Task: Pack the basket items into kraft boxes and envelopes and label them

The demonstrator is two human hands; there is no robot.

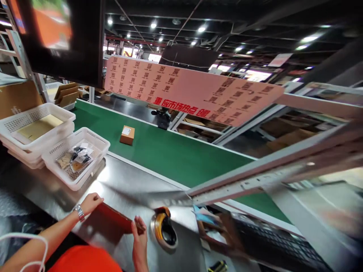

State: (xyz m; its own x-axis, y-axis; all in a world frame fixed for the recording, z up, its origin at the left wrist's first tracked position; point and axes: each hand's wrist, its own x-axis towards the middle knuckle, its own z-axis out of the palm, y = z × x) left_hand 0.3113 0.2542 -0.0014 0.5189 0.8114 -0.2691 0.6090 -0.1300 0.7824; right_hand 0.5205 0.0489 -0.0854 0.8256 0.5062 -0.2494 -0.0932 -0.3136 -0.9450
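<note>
Beside stacked baskets (pixel 56 135), a white basket (pixel 91 166) holds small bags (pixel 81 155); both hands (pixel 91 203) (pixel 139 236) pinch a brown panel (pixel 115 220).

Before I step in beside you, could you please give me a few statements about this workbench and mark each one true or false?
1. A brown flat piece lies between the left hand and the right hand. True.
2. The metal watch is on the right wrist. False: it is on the left wrist.
3. A small cardboard box sits on the green belt. True.
4. The tape roll is beside the left hand. False: it is beside the right hand.
5. The white basket nearest the left hand has nothing in it. False: it holds small bagged items.
</note>
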